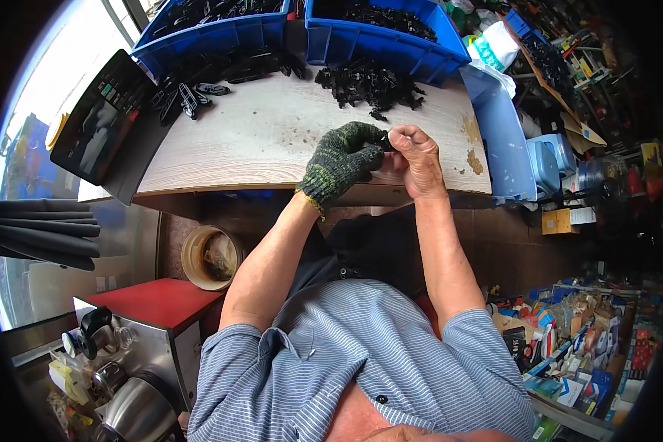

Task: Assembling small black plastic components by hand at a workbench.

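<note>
My left hand (344, 160), in a dark green knitted glove, is closed on a small black plastic part (385, 141) above the front of the table. My bare right hand (418, 158) meets it there, thumb and fingers pinched on the same part. Most of the part is hidden by the fingers. Just beyond the hands lies a heap of small black plastic parts (368, 85). Farther left is a pile of longer black pieces (254, 65), with several grey-and-black ones (191, 99) at its near end.
Two blue crates (214, 34) of black parts stand along the back of the pale wooden table (250, 136). A tablet-like screen (103, 118) leans at the left. A light blue bin (499, 136) stands against the right end. Below, at left, are a round bucket (199, 258) and a red-topped cabinet (144, 302).
</note>
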`<state>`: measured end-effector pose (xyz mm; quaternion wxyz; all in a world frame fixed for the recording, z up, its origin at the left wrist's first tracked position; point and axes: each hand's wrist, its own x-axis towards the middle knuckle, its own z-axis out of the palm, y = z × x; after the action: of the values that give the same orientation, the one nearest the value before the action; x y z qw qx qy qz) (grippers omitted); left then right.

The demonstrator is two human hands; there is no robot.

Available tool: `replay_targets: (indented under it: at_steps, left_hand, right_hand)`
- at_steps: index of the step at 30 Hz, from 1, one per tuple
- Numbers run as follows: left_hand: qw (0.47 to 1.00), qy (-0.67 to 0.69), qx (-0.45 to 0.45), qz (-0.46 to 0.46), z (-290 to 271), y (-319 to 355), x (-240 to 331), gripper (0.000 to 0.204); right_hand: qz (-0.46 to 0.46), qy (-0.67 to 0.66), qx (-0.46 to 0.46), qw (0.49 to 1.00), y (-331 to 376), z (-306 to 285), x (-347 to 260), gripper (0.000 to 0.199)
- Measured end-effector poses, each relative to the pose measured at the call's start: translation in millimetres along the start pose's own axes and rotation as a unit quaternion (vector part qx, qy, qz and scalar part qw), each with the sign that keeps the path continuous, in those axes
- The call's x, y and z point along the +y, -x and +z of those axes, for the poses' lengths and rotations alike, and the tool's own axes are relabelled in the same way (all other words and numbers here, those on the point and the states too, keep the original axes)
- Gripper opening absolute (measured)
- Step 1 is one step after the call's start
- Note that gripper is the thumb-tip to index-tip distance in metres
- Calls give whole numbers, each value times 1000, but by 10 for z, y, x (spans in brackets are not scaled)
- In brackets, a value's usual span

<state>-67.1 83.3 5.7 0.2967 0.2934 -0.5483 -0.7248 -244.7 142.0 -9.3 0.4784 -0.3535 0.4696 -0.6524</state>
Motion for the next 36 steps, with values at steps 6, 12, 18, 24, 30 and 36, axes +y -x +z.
replay_targets:
  at_steps: [6,12,18,24,30,36]
  left_hand:
    - [1000,24,15,8,21,-41,-31,26]
    - [999,39,23,6,6,-43,-11,25]
    - [996,45,82,-1,61,-106,-49,26]
    - [989,73,132,7,61,-53,-53,25]
    - [984,102,141,36,105,-27,-63,25]
    - [989,77,121,47,108,-52,-109,25]
  right_hand:
    - [-6,23,-19,1000,-41,-95,39,13]
    - [8,18,2,1000,-41,-31,19,14]
    - [31,26,1,999,-2,30,-42,13]
    - [62,95,-5,994,-41,115,-136,29]
    - [47,130,-42,989,-61,66,-102,39]
    - [-3,139,-16,990,-36,57,12,38]
